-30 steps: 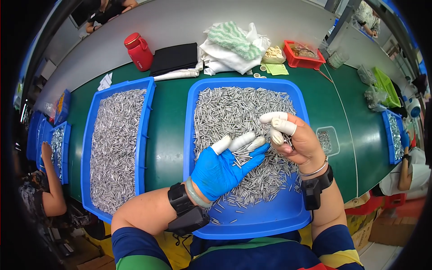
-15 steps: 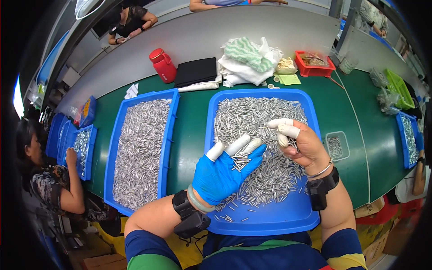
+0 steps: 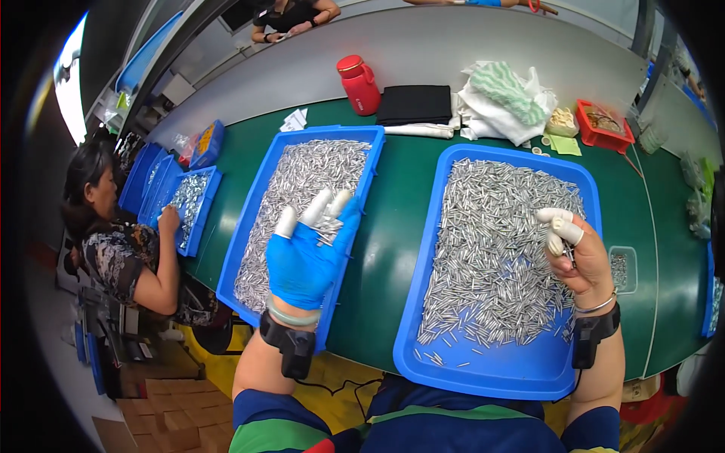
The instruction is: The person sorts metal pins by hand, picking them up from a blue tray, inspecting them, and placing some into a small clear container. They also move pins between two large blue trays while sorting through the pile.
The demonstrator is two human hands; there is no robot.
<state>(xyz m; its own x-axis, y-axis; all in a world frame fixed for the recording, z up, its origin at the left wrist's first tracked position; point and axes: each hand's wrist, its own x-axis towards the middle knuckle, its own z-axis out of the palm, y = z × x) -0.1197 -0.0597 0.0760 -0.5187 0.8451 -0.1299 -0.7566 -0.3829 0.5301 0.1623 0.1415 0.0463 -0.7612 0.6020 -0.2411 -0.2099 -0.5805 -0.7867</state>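
My left hand [image 3: 302, 260], in a blue glove with white finger cots on some fingers, is palm up over the left blue tray [image 3: 375, 155]. A small bunch of short silvery metal pins [image 3: 326, 228] rests on its fingers, cupped there. My right hand [image 3: 578, 253], bare apart from white finger cots, is above the right edge of the right blue tray [image 3: 502, 385]. Its fingers are curled in, with a few pins partly showing between them. Loose pins [image 3: 491, 249] fill most of the right tray, and a dense layer of similar pins covers the left one.
A small clear box [image 3: 623, 270] with pins stands right of the right tray. Along the back are a red flask [image 3: 359, 87], black cloth [image 3: 414, 104], white and green towels [image 3: 506, 98] and a red bin [image 3: 604, 127]. A co-worker [image 3: 124, 241] handles parts at the left.
My left hand has moved left with its pins, from over the right tray to over the left tray. The view has swung left. My right hand stays curled near the right tray's edge.
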